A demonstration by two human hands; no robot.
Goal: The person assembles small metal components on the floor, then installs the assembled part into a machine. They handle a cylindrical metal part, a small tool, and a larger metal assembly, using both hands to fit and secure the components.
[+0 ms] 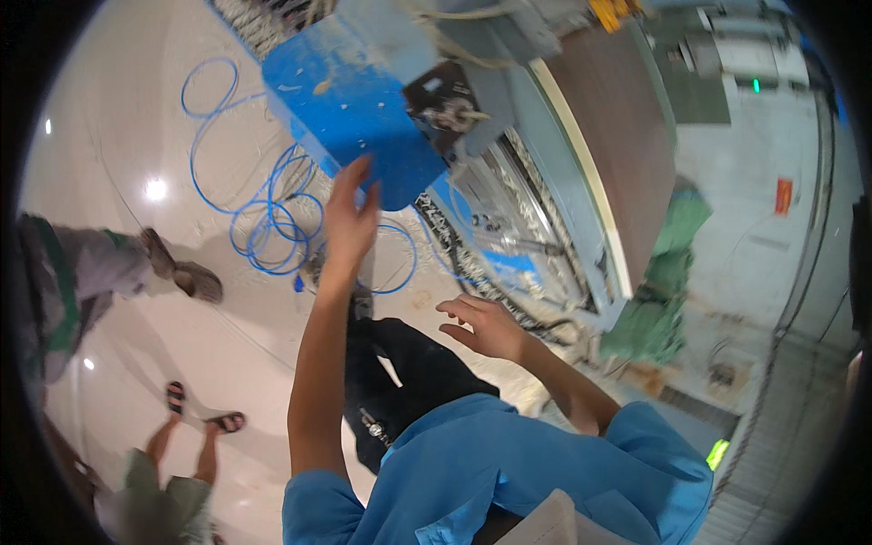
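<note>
A big blue machine housing [350,100] fills twelve o'clock. The left hand [350,218] reaches up, fingers spread flat against its lower edge. At four o'clock from it, the right hand [486,327] hovers open, holding nothing. Blue hose [263,209] coils at nine o'clock.

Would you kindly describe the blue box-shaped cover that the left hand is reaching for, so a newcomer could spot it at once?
Start at the long grey machine along the brown board. At its near end sits the blue cover, a boxy bright-blue housing speckled with pale chips, which the left hand touches at its lower edge. Unlike the thin blue hose coiled on the floor, it is solid and flat-sided.
</note>
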